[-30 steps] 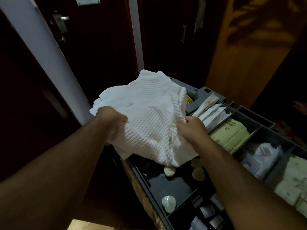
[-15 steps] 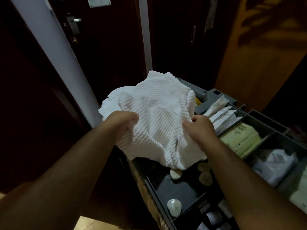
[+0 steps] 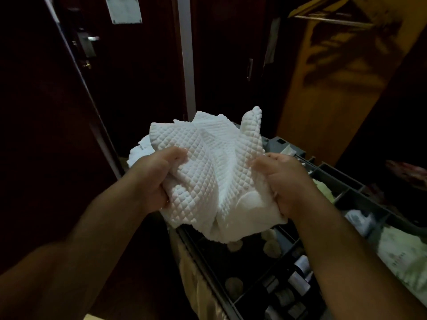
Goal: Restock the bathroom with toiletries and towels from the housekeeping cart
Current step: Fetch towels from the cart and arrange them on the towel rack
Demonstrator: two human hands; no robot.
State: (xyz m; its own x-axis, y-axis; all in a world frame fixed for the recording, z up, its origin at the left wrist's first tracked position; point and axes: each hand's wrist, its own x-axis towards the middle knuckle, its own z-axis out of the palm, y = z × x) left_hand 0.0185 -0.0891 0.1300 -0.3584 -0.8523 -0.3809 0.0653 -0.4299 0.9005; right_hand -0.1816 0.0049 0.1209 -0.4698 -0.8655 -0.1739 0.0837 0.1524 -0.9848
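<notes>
We note the fingers of the left hand (image 3: 150, 174) and right hand (image 3: 285, 181) largely hidden beneath the towel (image 3: 208, 176). Below the towel, bottles (image 3: 298, 281) show labels too blurred to read. Right of the towel, the cart (image 3: 339, 181) runs off the edge.

A dark door (image 3: 138, 70) carries a pale notice (image 3: 123, 10) and a metal handle (image 3: 92, 38); a white post (image 3: 185, 54) stands just right of it.

White towel (image 3: 208, 172) now bunched & crumpled vs spread flatter 1 s ago, left hand (image 3: 150, 176) and right hand (image 3: 280, 181) drawn nearer, raised off cart tray (image 3: 233, 264)
</notes>
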